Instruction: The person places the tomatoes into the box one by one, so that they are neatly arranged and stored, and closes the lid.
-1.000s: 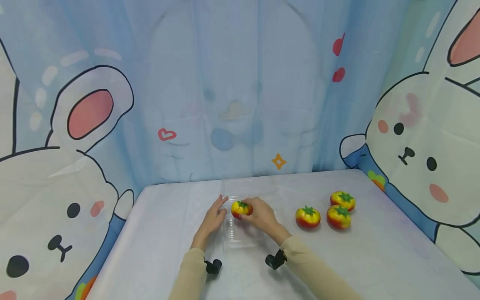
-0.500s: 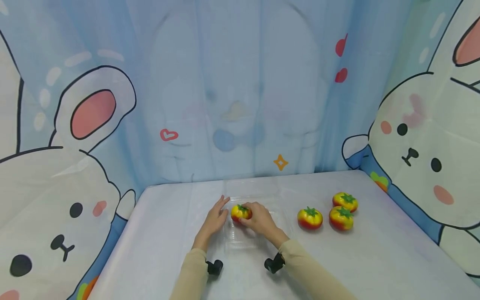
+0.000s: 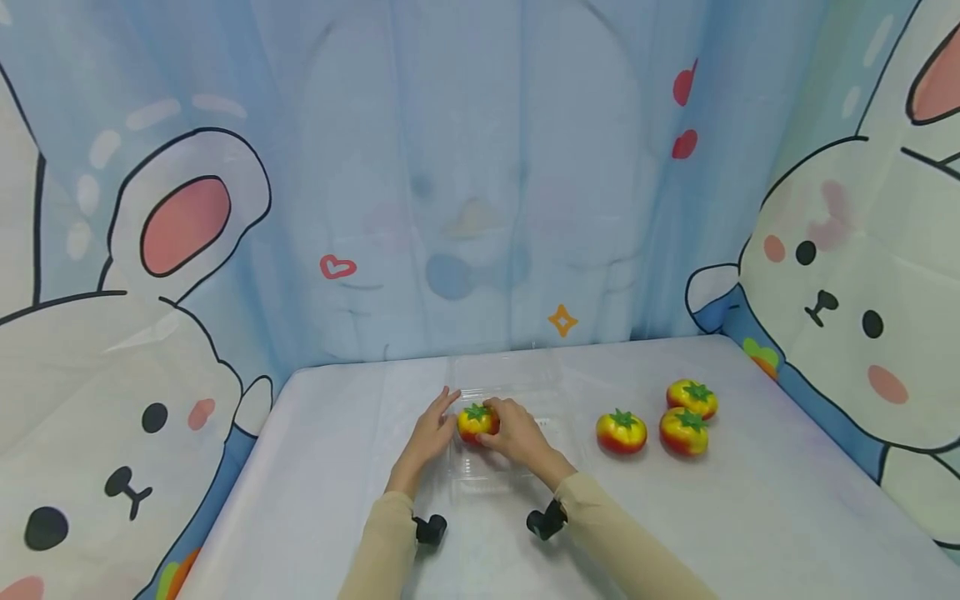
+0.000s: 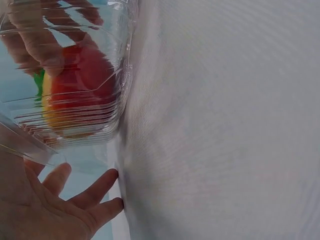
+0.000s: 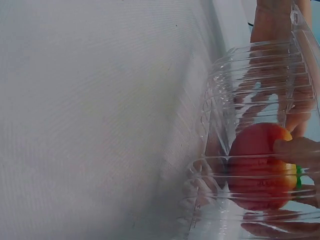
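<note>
A clear plastic box [image 3: 480, 478] lies on the table, and a red-and-yellow toy fruit with a green leafy top [image 3: 476, 423] sits at its left side. My right hand [image 3: 519, 435] grips that fruit with fingers and thumb from the right. Against the box's left side, my left hand [image 3: 429, 433] rests with its fingers spread and holds nothing. In the left wrist view the fruit [image 4: 82, 82] shows through the ribbed box wall, above the left hand [image 4: 55, 205]. The right wrist view shows the fruit [image 5: 260, 167] inside the clear wall, with right-hand fingers on it.
Three similar toy fruits stand right of the box: one [image 3: 621, 432] nearer, two [image 3: 684, 432] [image 3: 692, 398] close together farther right. The box's clear lid [image 3: 506, 368] lies behind it. A patterned curtain [image 3: 465, 167] hangs beyond the table.
The held fruit has shifted slightly left and tilted so its green top faces more upward, with my right hand still on it. My left hand has barely moved.
</note>
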A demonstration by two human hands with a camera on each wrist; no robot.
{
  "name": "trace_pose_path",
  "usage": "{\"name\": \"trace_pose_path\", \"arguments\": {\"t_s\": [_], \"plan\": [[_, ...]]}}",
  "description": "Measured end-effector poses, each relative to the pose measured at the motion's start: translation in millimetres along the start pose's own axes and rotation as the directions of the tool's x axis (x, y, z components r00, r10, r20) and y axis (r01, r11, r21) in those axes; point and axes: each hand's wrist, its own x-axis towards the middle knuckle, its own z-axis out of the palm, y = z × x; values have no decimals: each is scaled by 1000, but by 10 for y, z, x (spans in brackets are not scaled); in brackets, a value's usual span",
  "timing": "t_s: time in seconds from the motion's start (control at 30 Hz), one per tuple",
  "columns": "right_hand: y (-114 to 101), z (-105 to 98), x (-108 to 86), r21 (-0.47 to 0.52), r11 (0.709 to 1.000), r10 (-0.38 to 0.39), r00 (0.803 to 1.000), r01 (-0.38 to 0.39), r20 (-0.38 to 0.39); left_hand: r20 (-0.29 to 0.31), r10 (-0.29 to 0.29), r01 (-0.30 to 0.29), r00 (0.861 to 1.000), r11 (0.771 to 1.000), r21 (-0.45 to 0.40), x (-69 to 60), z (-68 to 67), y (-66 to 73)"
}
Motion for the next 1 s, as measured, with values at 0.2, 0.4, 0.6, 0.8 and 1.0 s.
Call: {"name": "trace_pose_path", "arguments": {"t_s": [0.2, 0.4, 0.6, 0.8, 1.0], "plan": [[3, 6, 11, 4, 1000, 10, 1000, -10, -22, -2, 3, -3, 1000, 1000, -8, 7, -7, -4], [16, 36, 4, 19, 1000, -12, 997, 14, -79, -5, 0, 0, 1000, 1000, -5, -1, 5, 8], [1, 28, 8, 34, 999, 5, 998, -3, -67, -5, -18, 18, 1000, 1000, -7, 2, 0, 16], [-3, 24, 16, 25, 999, 30, 998, -29, -51, 3, -25, 25, 1000, 1000, -5, 10, -3, -11], [-6, -14, 8, -4, 999, 36, 998, -36, -44, -1, -12, 12, 1000, 1000, -20, 2, -5, -16]]}}
